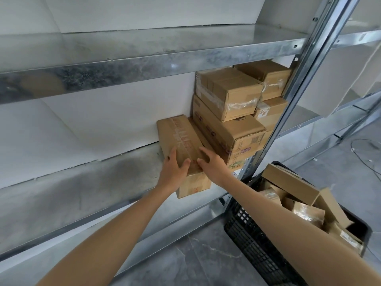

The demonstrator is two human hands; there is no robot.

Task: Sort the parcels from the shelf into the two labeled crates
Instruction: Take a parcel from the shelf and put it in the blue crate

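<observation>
A long taped cardboard parcel (181,139) lies on the metal shelf (86,188), its near end hanging past the shelf's front edge. My left hand (175,168) grips the near end from the left, fingers on top and thumb curled over the edge. My right hand (212,162) holds the same end from the right, fingers laid over its top. To the right stands a stack of several brown parcels (228,93). A black crate (253,242) on the floor at the lower right holds several parcels; no label shows on it. A second crate is not in view.
A galvanised upright post (299,83) rises beside the stack, close to the crate. An upper shelf (144,58) overhangs the parcels. The left part of the lower shelf is bare metal. A thin cable (362,149) lies on the grey floor at the far right.
</observation>
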